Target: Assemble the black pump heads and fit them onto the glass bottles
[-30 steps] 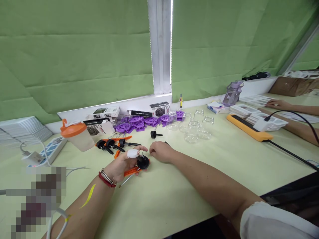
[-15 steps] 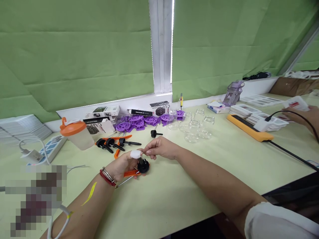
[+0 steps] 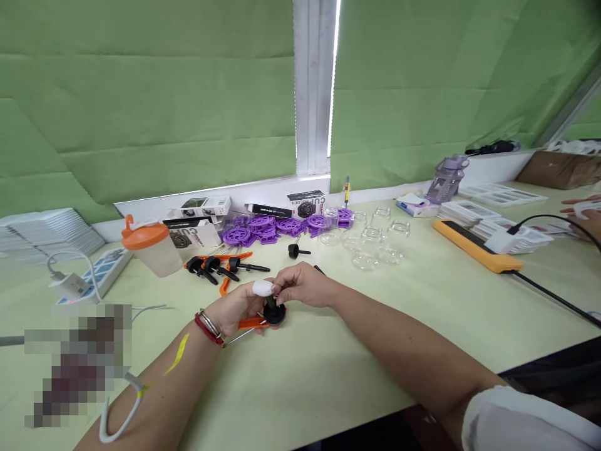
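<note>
My left hand (image 3: 239,307), its thumb wrapped in white, is closed around a black round part with a short upright stem (image 3: 274,313). An orange arm (image 3: 251,323) and a thin metal rod (image 3: 241,337) stick out of the same grip toward the wrist. My right hand (image 3: 300,285) is closed in a pinch at the top of the stem, against the left thumb. What its fingertips hold is hidden. A dark tip (image 3: 320,270) shows just behind its knuckles; I cannot tell whether it is held.
Black parts with handles (image 3: 213,266) lie beyond my left hand, a single one (image 3: 297,251) farther right. Purple wheel-like pieces (image 3: 263,228), boxes (image 3: 192,235) and clear glass cups (image 3: 370,241) stand behind. An orange-lidded cup (image 3: 153,247) is left, a yellow power strip (image 3: 474,247) right, near another person's hand (image 3: 585,216).
My right hand has closed in on the stem, its fingers now bent over the top. The dark tip behind it has come into sight. The other person's hand has shifted right.
</note>
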### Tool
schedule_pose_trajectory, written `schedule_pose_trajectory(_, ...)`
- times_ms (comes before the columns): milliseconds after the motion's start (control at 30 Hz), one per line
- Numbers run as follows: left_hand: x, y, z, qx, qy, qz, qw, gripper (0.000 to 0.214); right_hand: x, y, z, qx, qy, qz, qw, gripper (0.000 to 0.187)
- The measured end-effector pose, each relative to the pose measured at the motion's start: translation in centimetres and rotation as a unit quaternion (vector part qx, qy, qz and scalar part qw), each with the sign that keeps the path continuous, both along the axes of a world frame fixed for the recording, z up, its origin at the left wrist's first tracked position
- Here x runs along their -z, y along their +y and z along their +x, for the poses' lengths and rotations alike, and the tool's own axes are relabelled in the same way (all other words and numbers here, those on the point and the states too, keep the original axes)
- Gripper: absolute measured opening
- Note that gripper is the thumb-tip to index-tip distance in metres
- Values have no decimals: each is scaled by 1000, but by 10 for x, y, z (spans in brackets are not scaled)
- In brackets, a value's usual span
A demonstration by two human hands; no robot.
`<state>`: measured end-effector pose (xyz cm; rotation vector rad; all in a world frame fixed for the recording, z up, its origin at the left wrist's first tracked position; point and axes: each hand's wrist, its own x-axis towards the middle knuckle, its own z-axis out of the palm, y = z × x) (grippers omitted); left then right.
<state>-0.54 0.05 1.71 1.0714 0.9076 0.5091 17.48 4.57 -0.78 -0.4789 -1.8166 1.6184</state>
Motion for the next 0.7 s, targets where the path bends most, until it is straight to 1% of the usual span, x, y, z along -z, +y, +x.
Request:
schedule_pose_trajectory(233, 2, 1, 0, -8, 0, -2, 1000, 33, 1, 0, -1, 5, -24, 33, 999, 13)
schedule_pose_trajectory(567, 2, 0, 0, -9, 9, 1, 1000, 34, 2, 0, -1, 1, -31, 31, 999, 22)
schedule_pose_trajectory(700, 3, 1, 0, -23, 14, 2, 1000, 32, 2, -1, -1, 0, -27, 19, 999, 24)
